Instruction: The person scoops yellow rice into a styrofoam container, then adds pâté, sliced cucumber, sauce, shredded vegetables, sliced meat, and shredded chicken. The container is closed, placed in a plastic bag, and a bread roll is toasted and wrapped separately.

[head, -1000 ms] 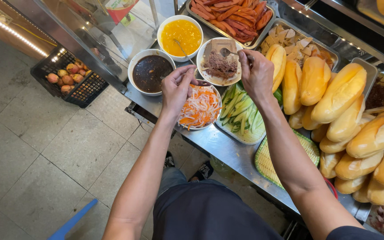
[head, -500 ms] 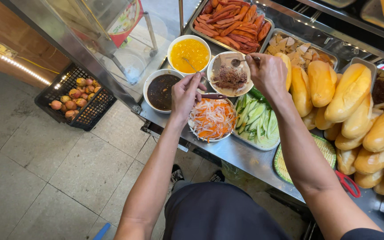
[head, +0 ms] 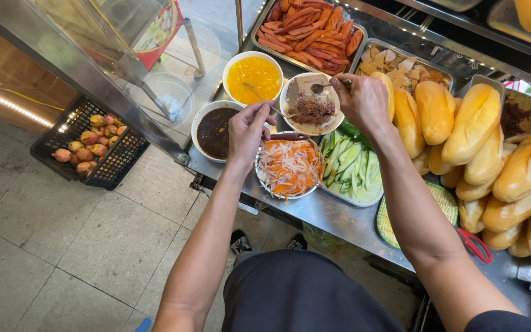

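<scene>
the counter (head: 339,215) is smooth brushed metal, the crate (head: 102,166) matt black plastic, the bread rolls (head: 471,123) glossy-crusted.

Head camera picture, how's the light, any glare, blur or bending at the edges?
Head view: bright, even light; a glaring light strip at the left; small glints along the steel counter edge. Both the left hand and right hand look sharp, as does the shredded salad bowl. Wide-angle bending tilts the floor tiles and the counter's lines.
</scene>
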